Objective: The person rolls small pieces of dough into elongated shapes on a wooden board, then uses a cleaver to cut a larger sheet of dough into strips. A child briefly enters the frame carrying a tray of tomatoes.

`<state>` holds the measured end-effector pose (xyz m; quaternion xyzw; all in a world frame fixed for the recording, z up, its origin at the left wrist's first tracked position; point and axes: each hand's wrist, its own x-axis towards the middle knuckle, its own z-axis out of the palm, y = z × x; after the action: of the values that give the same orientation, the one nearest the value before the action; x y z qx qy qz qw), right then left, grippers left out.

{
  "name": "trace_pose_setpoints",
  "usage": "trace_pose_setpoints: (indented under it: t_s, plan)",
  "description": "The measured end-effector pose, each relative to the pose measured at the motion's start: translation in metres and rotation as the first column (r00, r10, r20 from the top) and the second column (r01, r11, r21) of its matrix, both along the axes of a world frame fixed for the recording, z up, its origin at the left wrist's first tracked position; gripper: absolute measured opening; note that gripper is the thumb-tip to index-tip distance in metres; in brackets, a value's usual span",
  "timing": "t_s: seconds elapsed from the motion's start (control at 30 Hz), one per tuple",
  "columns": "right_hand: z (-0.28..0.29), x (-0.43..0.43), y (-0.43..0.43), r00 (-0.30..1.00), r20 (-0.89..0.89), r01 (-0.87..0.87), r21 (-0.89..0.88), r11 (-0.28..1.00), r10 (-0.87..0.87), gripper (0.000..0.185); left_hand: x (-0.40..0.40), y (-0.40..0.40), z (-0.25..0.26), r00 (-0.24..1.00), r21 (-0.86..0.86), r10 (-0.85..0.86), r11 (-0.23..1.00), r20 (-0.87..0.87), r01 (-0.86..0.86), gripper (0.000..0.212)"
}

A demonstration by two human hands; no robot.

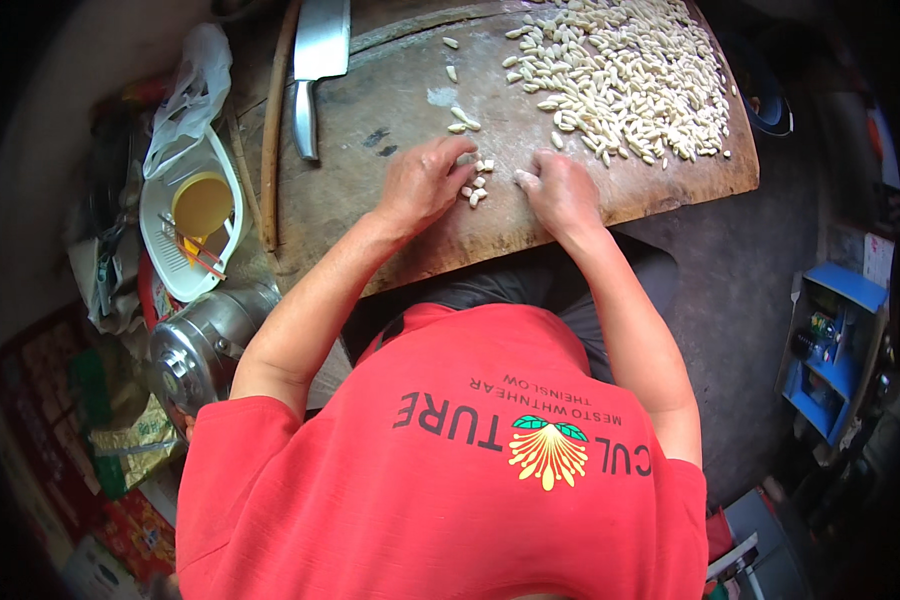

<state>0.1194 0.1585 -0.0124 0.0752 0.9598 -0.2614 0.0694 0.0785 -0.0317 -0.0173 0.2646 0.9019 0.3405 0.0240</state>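
Observation:
Near the front edge of a worn wooden board (397,97), my left hand (424,180) rests with curled fingers beside a few small cut dough pieces (479,182). Its fingertips are close to these pieces; whether one is pinched is hidden. My right hand (566,191) is just to the right, thumb and fingers bent together over the board, and I cannot see whether anything is inside. Beyond my hands lie several tapered dough pieces (461,115). A broad pile of similar pale, tapered pieces (637,90) covers the board's far right.
On the board's left lie a steel cleaver (322,45) and a long wooden rolling pin (271,142). Left of it, a white plastic basket (150,217) holds a yellow round container (204,204), below a plastic bag (191,90). A metal canister (187,356) stands nearer me. A blue shelf (844,289) is at right.

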Motion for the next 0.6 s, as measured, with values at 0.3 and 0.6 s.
trace_pose_setpoints:
  t_s: [0.3,0.6]
  plan:
    - [-0.008,-0.013,0.03,0.972,-0.084,0.223,0.056,0.973,-0.218,0.024,-0.001,-0.006,0.003,0.992,-0.168,-0.091,0.983,-0.087,0.075,0.01]
    - [-0.023,0.005,-0.016,0.912,-0.404,-0.114,-0.086,0.99,0.07,0.018,0.001,-0.036,0.01,0.958,-0.3,0.249,0.933,0.143,-0.198,0.027]
